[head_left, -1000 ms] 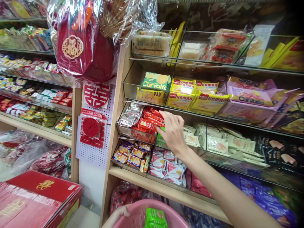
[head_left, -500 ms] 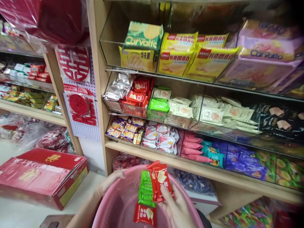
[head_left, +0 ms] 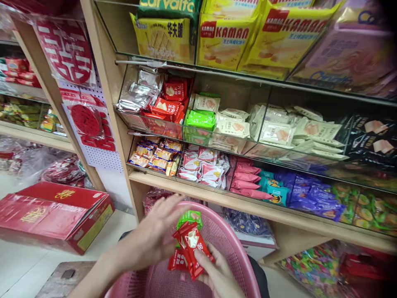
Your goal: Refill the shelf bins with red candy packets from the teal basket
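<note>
My right hand [head_left: 217, 269] pinches a few red snack packets [head_left: 194, 246] over the pink plastic basket [head_left: 248, 265]. Just left of them my left hand [head_left: 158, 231] is raised above the basket with its fingers stretched out, holding nothing. Inside the basket a green packet [head_left: 190, 219] shows behind the held ones, and another red packet [head_left: 176, 260] lies partly covered by them. More red packets [head_left: 169, 106] fill a clear shelf bin ahead, beside silver packets [head_left: 136, 97].
Clear bins hold green packets [head_left: 201, 120], cream packets [head_left: 276, 134], pink packets [head_left: 246, 184] and purple packets [head_left: 316, 198]. Yellow wafer packs [head_left: 223, 41] stand above. A red carton [head_left: 56, 215] lies on the floor at left, near a brown board [head_left: 66, 277].
My left hand has let go of the basket rim and moved over the basket, beside the red packets. My right hand still holds them, slightly lower. The view has shifted closer to the shelves.
</note>
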Action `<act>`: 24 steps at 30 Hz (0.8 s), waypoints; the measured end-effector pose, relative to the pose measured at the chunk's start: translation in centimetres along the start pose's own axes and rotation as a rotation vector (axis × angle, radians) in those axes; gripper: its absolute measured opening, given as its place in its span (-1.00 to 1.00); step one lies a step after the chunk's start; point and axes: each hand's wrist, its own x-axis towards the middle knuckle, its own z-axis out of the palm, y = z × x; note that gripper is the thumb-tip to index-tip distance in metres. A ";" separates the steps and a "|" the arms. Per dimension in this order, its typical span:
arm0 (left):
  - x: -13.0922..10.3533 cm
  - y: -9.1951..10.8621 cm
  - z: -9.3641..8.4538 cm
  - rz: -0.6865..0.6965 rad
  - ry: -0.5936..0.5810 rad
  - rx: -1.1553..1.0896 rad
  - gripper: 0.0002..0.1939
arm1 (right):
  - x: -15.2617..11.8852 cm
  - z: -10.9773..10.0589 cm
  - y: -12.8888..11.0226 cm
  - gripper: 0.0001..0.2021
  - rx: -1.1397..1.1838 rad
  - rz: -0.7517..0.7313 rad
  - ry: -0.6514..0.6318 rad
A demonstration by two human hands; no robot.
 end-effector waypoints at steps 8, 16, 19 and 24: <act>0.1 3.2 2.9 0.128 -0.301 0.045 -0.23 | -0.9 -0.1 -0.6 -0.57 -0.096 0.056 -0.014; -0.9 2.1 3.0 0.036 -0.119 -0.033 -0.41 | -1.2 -0.3 -0.1 -0.56 0.027 0.065 -0.045; -1.5 1.7 3.9 0.001 -0.043 -0.054 -0.40 | -1.5 -0.1 -0.3 -0.40 0.081 0.009 -0.141; -1.9 1.7 4.5 -0.062 0.009 -0.204 -0.46 | -1.3 -0.2 -0.3 -0.36 0.068 -0.080 -0.244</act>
